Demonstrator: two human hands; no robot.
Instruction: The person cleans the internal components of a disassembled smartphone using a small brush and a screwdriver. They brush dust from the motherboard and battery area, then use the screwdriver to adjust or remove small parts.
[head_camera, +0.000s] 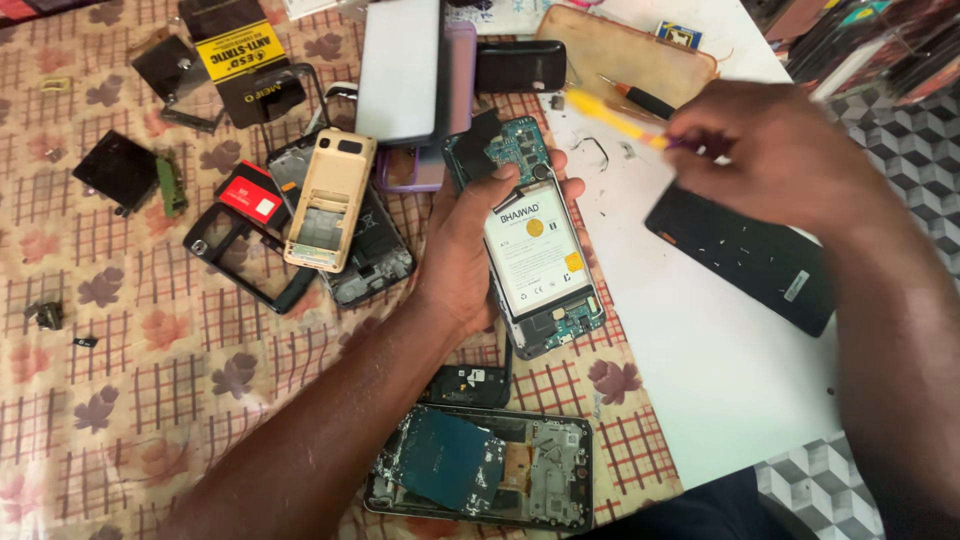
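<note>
**Opened phone lies down and to the left of the tool hand**

The left hand (465, 255) holds an opened phone (535, 250) above the counter (720, 380), back cover off, its white battery and green circuit board facing up. The left grip is closed around the phone's body — thumb across the top left corner, fingertips showing at the right edge. The phone's long axis runs from upper left to lower right, tilted only slightly off the vertical of the view.

The right hand (770, 155) hovers up and to the right of the phone, apart from it, its grip pinched narrow on a yellow-handled tool (615, 120) — blurred, so the tip cannot be made out. The handle points left and slightly up, passing above the phone's upper right corner. Between the two hands, the right one carries the tool; the phone sits below and left of it.

Nearby lie a beige phone shell (328, 200), a black panel (745, 255) and a stripped phone frame (480, 465).
</note>
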